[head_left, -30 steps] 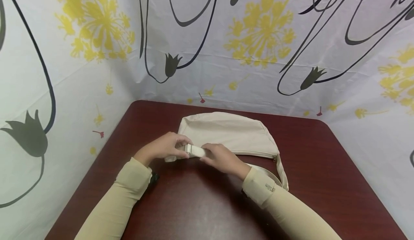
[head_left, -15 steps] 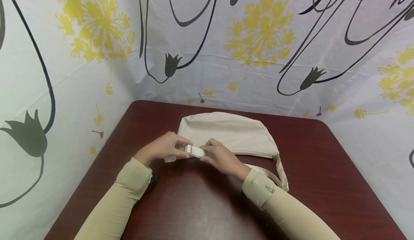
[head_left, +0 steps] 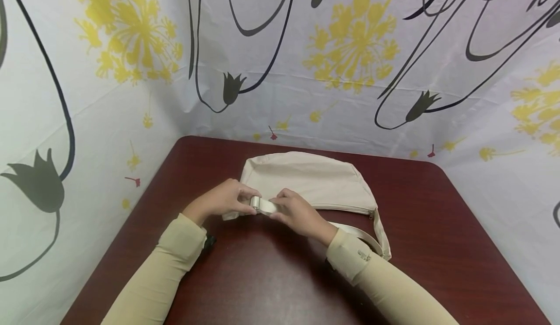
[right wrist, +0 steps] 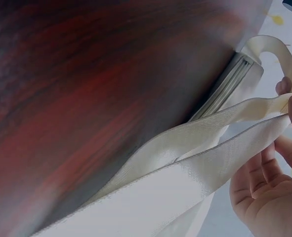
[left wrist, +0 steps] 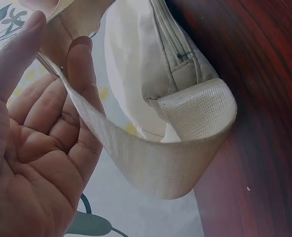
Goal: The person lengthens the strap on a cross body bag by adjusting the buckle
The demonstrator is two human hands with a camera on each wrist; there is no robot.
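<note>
A cream fabric shoulder bag (head_left: 302, 179) lies on the table, its zipped edge (head_left: 341, 208) facing me. My left hand (head_left: 225, 198) pinches the bag's strap beside a metal slider buckle (head_left: 254, 202). Just right of that, my right hand (head_left: 302, 217) pinches the strap (head_left: 267, 207) between thumb and fingers. In the left wrist view, the webbing (left wrist: 165, 168) loops from the bag's end up to the left fingers. Two strap layers (right wrist: 170, 182) run to the right fingertips in the right wrist view. The left fingers partly hide the buckle.
The dark red tabletop (head_left: 245, 276) has rounded far corners. White cloth walls (head_left: 280, 106) with flower prints stand around it. The rest of the strap (head_left: 381, 235) curves down at the bag's right end. A small dark object (head_left: 210, 241) shows beside the left cuff.
The strap piece between my hands bends a little more, and the right fingers have shifted slightly along it. The bag and the left hand stay nearly still.
</note>
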